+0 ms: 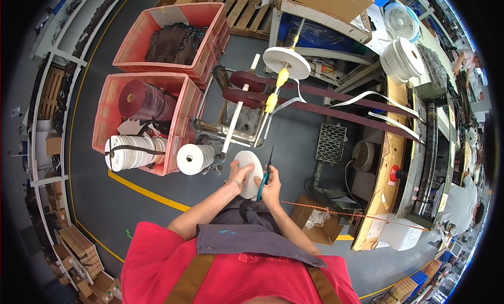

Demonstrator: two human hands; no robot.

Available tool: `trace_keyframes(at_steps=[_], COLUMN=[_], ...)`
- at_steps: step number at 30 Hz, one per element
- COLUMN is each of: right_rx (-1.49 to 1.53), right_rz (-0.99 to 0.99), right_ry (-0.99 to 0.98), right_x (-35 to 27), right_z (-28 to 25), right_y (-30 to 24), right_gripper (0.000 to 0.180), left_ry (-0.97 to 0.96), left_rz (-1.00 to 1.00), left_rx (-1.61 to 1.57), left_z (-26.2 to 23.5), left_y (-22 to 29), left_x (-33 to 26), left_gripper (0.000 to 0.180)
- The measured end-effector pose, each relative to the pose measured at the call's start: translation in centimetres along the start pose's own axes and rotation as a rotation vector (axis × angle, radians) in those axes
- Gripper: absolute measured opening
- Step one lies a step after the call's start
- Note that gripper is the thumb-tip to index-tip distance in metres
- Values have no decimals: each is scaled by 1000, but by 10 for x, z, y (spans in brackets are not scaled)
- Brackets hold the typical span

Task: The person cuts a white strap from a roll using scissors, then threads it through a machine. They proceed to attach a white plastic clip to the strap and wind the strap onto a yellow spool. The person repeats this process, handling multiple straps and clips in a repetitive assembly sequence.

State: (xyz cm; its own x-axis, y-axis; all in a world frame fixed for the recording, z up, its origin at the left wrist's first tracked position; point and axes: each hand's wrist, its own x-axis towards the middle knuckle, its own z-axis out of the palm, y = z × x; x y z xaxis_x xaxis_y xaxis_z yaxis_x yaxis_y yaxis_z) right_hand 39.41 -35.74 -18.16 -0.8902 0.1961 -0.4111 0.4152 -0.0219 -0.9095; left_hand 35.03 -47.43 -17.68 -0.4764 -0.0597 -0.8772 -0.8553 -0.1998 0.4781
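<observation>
My left hand [239,174] grips the near left rim of a flat white disc-shaped roll [249,160], held up in front of my apron. Closed around the teal handles of a pair of scissors [263,182] is my right hand [271,189], right beside the roll's right edge. The dark blades point away from me. Some of my right fingers are hidden behind the handles and roll. Beyond my hands, another white roll [283,62] sits on a rod with yellow wrappings, and maroon rolls [244,95] hang on a white bar.
Two red crates [181,102] stand at left, holding wrapped maroon and white spools and dark webbing. A white spool [191,159] lies beside them. Maroon and white strips run right to a machine [428,157]. An orange cord [325,209] stretches right from near my right wrist.
</observation>
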Motion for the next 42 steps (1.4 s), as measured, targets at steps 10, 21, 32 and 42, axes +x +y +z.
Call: trace_keyframes(at_steps=[10,21,32,42], right_rx=[854,1069,999,1058], right_rz=[351,510,571,564], right_ry=[123,94,29,-128], right_x=[36,58,92,153], right_z=[-10,-8,-9,-30], right_y=[2,-17,-78,-71], right_gripper=[26,31,44,22], left_ry=[-392,-565,-408,-493], left_rz=[699,1091,1491,1159], left_rx=[1310,1848,1752,1820], left_z=[-9,-1,23,75], left_y=[64,109,150,238], left_x=[-42,-36,-10,6], left_gripper=[84,65,26,27])
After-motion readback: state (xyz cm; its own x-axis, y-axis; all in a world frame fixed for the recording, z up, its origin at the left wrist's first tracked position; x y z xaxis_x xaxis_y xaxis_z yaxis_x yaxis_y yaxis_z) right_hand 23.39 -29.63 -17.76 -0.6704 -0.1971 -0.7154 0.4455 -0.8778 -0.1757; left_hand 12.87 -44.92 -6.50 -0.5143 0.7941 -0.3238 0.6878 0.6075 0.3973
